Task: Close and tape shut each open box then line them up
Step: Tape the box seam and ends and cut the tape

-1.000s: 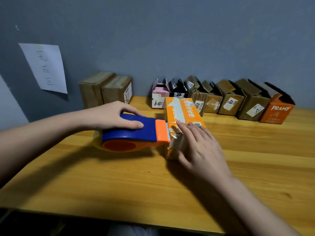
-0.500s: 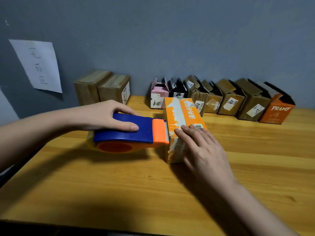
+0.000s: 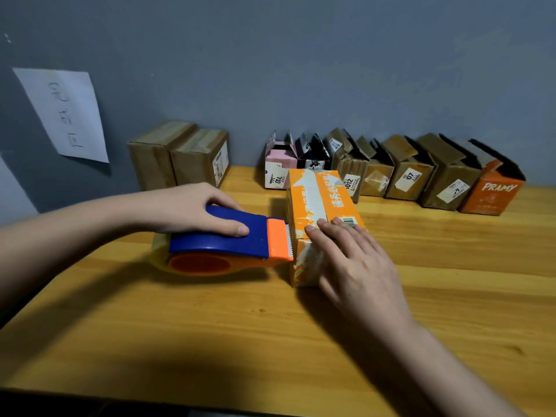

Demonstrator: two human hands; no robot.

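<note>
My left hand (image 3: 192, 210) grips tape dispenser (image 3: 228, 240), fingers wrapped on blue top, thumb hidden behind; serrated orange nose just beside orange box (image 3: 319, 212), contact not clear. Box lies closed at middle of wooden table (image 3: 210, 341), tape strip along top. My right hand (image 3: 358, 266) flat on near end of box, fingers together, pressing tape; lower corner of box covered by palm. Open boxes (image 3: 409, 176) in row at wall, labels too small; two taped brown boxes (image 3: 180, 158) at left

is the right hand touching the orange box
Touching. The head view shows the right hand lying flat on the orange box, fingers on its top near edge.
</note>
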